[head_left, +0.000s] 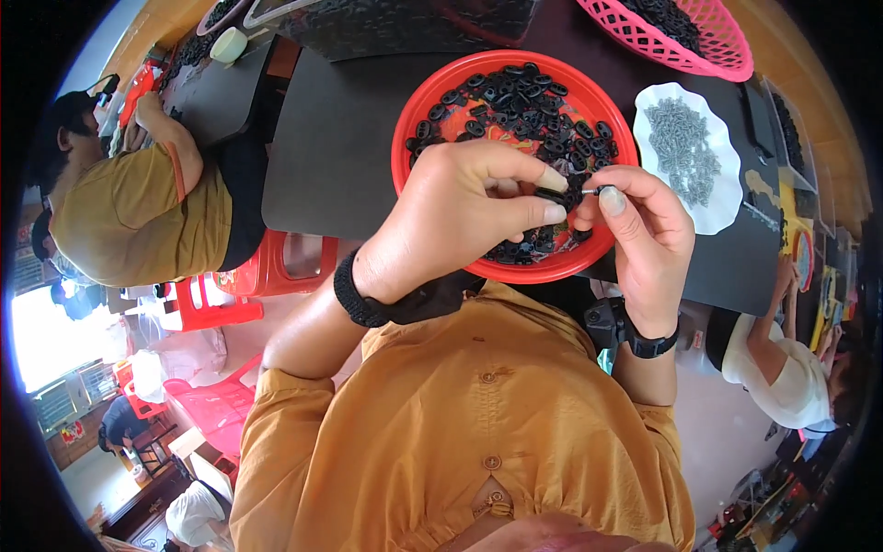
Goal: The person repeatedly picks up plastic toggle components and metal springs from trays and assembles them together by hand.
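Observation:
Both my hands are raised over a round red tray [402,152] that holds many small black oval plastic pieces [501,92], some showing two holes. Between the thumb and forefinger of my left hand [437,202] is one black plastic piece [549,195], partly covered by the fingertips. My right hand [651,225] pinches a small black part [605,189] by thumb and forefinger. A thin silvery spring or pin [589,191] spans the short gap between the two pieces; its ends are hidden.
A white wavy-edged plate [727,198] of small metal springs [682,147] stands right of the tray. Behind lie a pink basket [736,55] of black parts and a clear bin [405,28]. A co-worker [138,212] sits at left, another person [782,368] at right.

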`<state>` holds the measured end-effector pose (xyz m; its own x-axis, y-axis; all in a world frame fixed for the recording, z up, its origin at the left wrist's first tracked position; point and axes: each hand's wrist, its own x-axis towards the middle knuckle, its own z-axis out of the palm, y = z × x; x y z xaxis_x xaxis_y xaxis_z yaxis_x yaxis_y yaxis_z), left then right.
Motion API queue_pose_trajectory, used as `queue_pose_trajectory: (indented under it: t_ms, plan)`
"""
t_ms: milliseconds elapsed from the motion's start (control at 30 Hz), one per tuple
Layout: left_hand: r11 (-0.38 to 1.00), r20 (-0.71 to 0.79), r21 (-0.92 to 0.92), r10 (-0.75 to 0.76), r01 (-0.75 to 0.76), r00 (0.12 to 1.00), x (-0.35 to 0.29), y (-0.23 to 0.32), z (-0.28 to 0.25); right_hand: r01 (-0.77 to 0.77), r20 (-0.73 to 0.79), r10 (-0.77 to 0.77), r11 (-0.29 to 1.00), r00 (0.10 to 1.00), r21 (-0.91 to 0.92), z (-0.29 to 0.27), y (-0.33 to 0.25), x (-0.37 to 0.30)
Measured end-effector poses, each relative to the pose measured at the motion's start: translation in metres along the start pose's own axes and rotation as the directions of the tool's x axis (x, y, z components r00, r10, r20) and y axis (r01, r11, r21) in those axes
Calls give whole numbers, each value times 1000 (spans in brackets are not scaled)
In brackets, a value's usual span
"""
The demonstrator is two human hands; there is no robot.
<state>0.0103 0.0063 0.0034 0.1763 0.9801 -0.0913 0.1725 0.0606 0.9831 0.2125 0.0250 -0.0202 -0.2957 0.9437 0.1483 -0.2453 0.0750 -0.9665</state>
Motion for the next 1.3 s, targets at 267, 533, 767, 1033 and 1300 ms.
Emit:
queue_pose_trajectory:
  t_ms: [267,533,767,1033,1300]
  plan:
    - [996,-91,8,84,-84,992,-14,-14,3,262,137,-230,918,963,-299,23,3,8]
    - [960,-92,-158,219,-232,971,-27,-18,-1,479,203,-445,694,873,-538,41,3,11]
    - [928,-212,115,372,-355,904,-33,-27,-5,287,57,-284,906,957,-310,46,7,5]
    - [823,-266,272,563,-499,783,-32,-35,-10,169,114,-142,941,983,-294,44,-11,6]
    - [800,-277,265,599,-539,752,-33,-34,-12,347,246,-261,830,933,-436,47,-15,9]
